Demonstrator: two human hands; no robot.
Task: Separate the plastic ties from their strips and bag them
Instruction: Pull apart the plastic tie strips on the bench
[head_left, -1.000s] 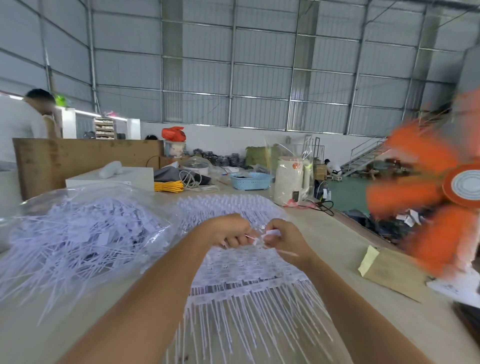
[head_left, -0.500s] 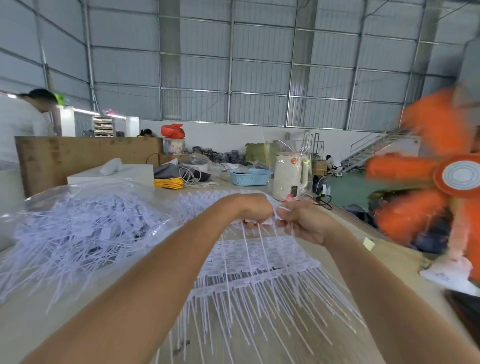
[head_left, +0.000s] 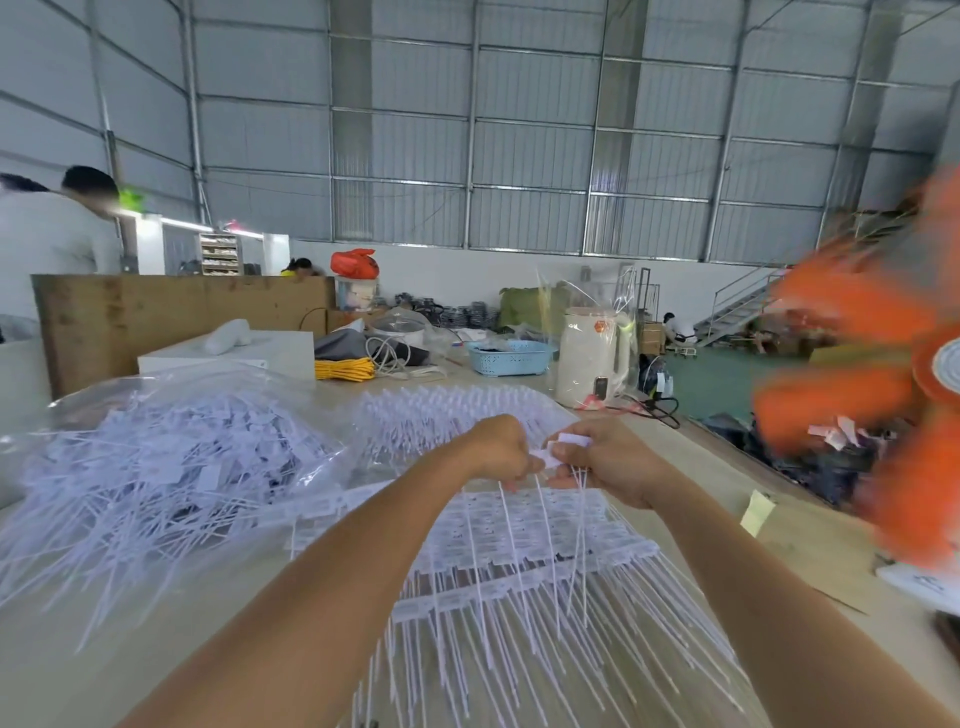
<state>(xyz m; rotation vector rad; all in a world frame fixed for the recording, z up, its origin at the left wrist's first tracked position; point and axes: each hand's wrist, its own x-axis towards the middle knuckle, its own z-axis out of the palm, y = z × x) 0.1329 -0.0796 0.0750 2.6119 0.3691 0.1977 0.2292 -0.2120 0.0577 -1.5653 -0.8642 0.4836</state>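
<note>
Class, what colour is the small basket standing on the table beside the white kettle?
Light blue basket, seen in the head view.

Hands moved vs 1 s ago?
Yes. Both hands, left and right, lifted the strip of ties away toward the white kettle.

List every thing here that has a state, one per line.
left hand: gripping a strip of ties
right hand: gripping the same strip
strip of ties: lifted, tails hanging
stacked strips: flat on table, unseparated
clear bag: holds loose ties
orange fan: spinning, blurred
</note>
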